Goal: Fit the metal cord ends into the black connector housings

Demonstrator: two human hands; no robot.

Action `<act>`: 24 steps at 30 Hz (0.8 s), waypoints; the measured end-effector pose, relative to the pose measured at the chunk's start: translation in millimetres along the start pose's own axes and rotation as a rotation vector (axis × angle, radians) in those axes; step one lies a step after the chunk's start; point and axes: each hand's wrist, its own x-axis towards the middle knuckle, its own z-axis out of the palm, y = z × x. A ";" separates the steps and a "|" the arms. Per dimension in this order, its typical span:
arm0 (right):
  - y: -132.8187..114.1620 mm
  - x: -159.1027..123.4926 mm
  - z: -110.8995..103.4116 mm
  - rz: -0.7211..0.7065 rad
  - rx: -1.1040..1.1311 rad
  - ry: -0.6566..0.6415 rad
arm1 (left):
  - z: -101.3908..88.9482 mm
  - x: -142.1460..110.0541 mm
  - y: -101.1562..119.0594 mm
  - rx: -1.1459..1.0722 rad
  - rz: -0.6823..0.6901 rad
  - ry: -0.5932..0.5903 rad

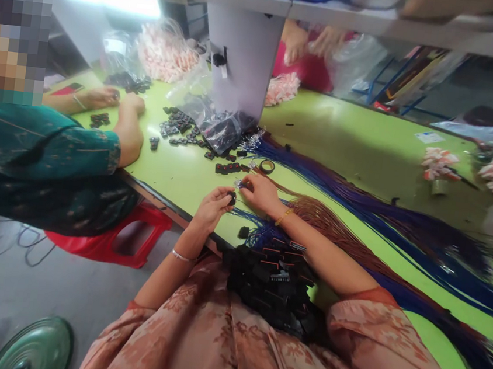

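Note:
My left hand (213,209) is closed in a pinch around a small black connector housing (231,197). Close by on its right, my right hand (263,196) pinches wire ends with small metal terminals (238,183), their tips pointing toward the housing. A small gap seems to separate the two. Blue wires (263,233) and a bundle of brown wires (331,220) run beneath and past my right forearm. A heap of black housings (281,276), some with orange edges, lies at my lap against the table edge. One loose black housing (244,232) rests between my wrists.
Past my hands lie a row of black housings (227,168), a tape roll (267,166) and a plastic bag (229,133). Long blue wires (359,202) stretch rightward across the green table (324,116). A co-worker's arm (129,131) rests at left; a red stool (135,237) stands below.

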 end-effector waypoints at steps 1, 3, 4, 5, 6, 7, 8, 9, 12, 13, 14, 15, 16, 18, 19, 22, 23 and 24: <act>0.6 1.4 1.3 0.002 -0.014 -0.017 | 0.1 0.5 -0.8 0.000 -0.003 -0.001; 2.7 3.6 3.8 0.000 0.001 -0.031 | -0.3 0.8 -2.1 0.003 -0.010 -0.003; 4.3 4.3 4.7 -0.005 0.037 -0.022 | -0.5 0.8 -2.4 0.002 -0.013 -0.001; 6.1 4.7 5.3 -0.007 0.091 -0.005 | -0.6 0.7 -2.6 -0.001 -0.017 0.001; 8.0 4.6 5.5 -0.004 0.159 0.015 | -0.3 0.7 -2.7 -0.006 -0.020 0.001; 9.9 4.3 5.4 0.004 0.234 0.032 | 0.4 0.8 -2.8 -0.013 -0.021 0.001; 11.4 3.7 5.0 0.018 0.312 0.049 | 1.6 1.1 -2.7 -0.023 -0.021 -0.002; 12.7 3.1 4.3 0.036 0.389 0.068 | 3.2 1.6 -2.7 -0.035 -0.020 -0.006; 13.9 0.8 1.8 0.079 0.605 0.137 | 9.6 4.9 -3.2 -0.079 -0.024 -0.031; 13.7 0.1 0.8 0.087 0.668 0.147 | 11.8 6.5 -3.6 -0.094 -0.026 -0.038; 13.3 -0.6 -0.2 0.096 0.725 0.144 | 13.7 8.1 -4.1 -0.107 -0.029 -0.043; 12.9 -1.4 -1.2 0.104 0.773 0.131 | 15.3 9.8 -4.6 -0.119 -0.032 -0.047; 12.4 -2.1 -2.2 0.112 0.811 0.114 | 16.5 11.6 -5.3 -0.131 -0.034 -0.049; 11.5 -3.7 -4.5 0.122 0.857 0.094 | 17.6 15.0 -6.7 -0.152 -0.040 -0.049; 10.9 -4.6 -5.8 0.121 0.861 0.091 | 17.7 16.6 -7.4 -0.161 -0.043 -0.047; 8.2 -8.0 -9.5 0.087 0.801 0.079 | 16.6 20.7 -9.4 -0.181 -0.062 -0.032; 7.0 -9.3 -10.4 0.077 0.763 0.072 | 16.1 21.7 -10.0 -0.188 -0.070 -0.027; 5.8 -10.7 -11.2 0.070 0.718 0.065 | 15.5 22.5 -10.5 -0.195 -0.075 -0.024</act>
